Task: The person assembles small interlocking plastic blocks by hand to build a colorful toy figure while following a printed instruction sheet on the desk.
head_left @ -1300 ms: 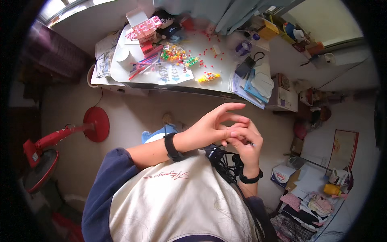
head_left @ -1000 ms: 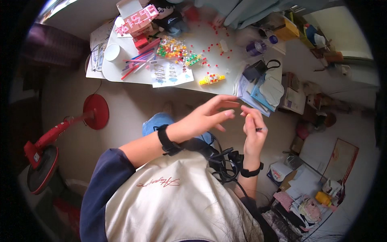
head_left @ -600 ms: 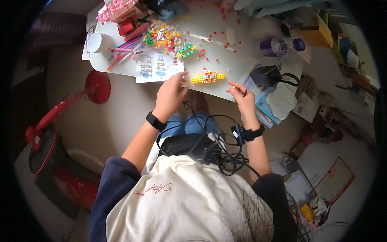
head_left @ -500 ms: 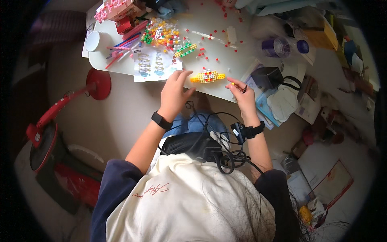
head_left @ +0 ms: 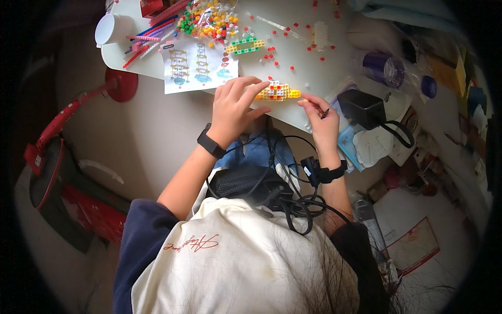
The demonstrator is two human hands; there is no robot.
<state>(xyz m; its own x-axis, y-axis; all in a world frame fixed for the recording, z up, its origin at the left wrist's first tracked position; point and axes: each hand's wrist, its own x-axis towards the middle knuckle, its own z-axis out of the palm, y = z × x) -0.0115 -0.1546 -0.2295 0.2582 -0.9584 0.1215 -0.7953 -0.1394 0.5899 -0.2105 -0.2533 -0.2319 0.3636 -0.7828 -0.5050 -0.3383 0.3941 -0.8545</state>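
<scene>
A small flat model of yellow, white and red building beads (head_left: pixel 277 92) lies on the table near its front edge. My left hand (head_left: pixel 234 107) reaches over the model's left end, thumb and fingers apart; the index finger covers that end, and whether it presses on it I cannot tell. At the model's right tip, my right hand (head_left: pixel 323 121) pinches a tiny yellow bead. A thin dark object (head_left: pixel 325 113) also shows against that hand's fingers, its kind unclear. Farther back sits a second piece, green, white and yellow (head_left: pixel 244 46).
A printed instruction sheet (head_left: pixel 196 65) overhangs the front edge. Behind it are a pile of mixed beads (head_left: pixel 212 20), coloured sticks (head_left: pixel 151 42) and a white cup (head_left: pixel 111 29). Red beads lie scattered. At right are a black adapter (head_left: pixel 361 108) and purple bottle (head_left: pixel 380 69). Cables hang over my lap.
My left hand has moved right, over the model's left end. The right hand has brought the yellow bead up beside the model's right tip. The whole view has shifted slightly.
</scene>
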